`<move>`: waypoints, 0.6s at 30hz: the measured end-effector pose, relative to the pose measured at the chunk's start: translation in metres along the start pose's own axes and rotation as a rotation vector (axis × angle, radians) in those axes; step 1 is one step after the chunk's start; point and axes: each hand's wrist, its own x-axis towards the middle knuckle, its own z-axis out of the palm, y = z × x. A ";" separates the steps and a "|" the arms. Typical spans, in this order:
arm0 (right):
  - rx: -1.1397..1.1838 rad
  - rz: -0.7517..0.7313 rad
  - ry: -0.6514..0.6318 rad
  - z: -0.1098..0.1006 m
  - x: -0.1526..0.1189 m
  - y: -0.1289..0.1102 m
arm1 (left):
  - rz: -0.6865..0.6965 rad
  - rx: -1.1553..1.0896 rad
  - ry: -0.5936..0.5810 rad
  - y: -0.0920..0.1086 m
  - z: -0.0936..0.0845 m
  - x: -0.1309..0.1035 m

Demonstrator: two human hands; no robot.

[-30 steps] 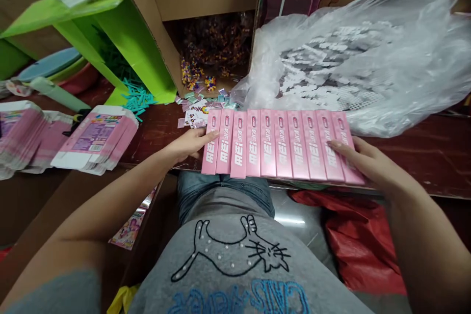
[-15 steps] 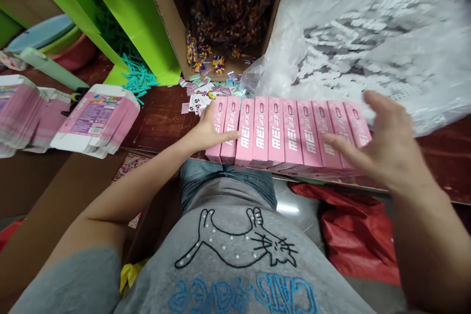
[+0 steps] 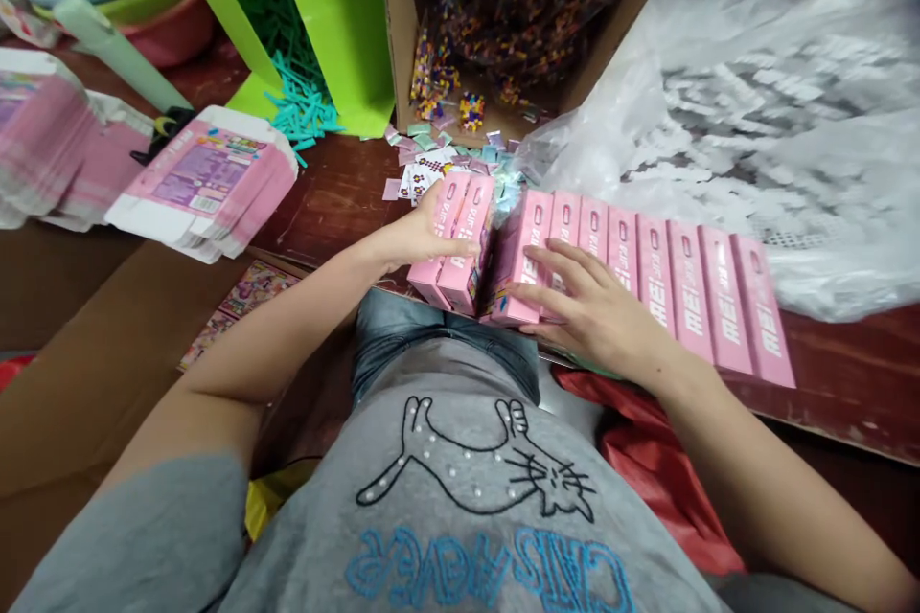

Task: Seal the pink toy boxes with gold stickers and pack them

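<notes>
A row of several pink boxes (image 3: pixel 686 292) stands on edge along the table's front, their narrow lettered sides facing up. At the row's left end, my left hand (image 3: pixel 425 235) is closed around two pink boxes (image 3: pixel 467 235), thumb on the near side and fingers behind. A gap separates this pair from the rest, and the pair leans a little. My right hand (image 3: pixel 579 302) lies over the left part of the remaining row, fingers spread across the tops of the boxes, holding none of them. The box beside the gap (image 3: pixel 514 278) tilts, showing its printed face.
Flattened pink cartons (image 3: pixel 205 172) lie in stacks at the left. Behind the row are small sachets (image 3: pixel 495 153), a cardboard box (image 3: pixel 399 38) of colourful beads, and a plastic bag (image 3: pixel 791 134) of white pieces. Turquoise sticks (image 3: pixel 306 110) spill from a green container (image 3: pixel 334 19).
My left hand has drawn two boxes away from the row, opening a gap. My right hand has moved from the row's right end leftward onto the boxes. The view has shifted.
</notes>
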 end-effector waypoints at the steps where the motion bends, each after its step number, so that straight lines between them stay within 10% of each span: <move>1: 0.000 -0.006 -0.002 0.000 0.001 -0.002 | 0.021 0.018 0.010 -0.001 0.003 0.001; 10: 0.033 -0.034 0.020 0.003 0.009 -0.006 | 0.079 0.212 0.131 0.010 0.030 -0.002; 14: 0.021 -0.046 0.032 0.000 0.006 -0.007 | 0.295 0.341 0.230 0.038 0.038 -0.043; 18: 0.029 -0.060 0.054 0.000 0.005 -0.006 | 0.505 0.482 0.065 0.032 0.055 -0.103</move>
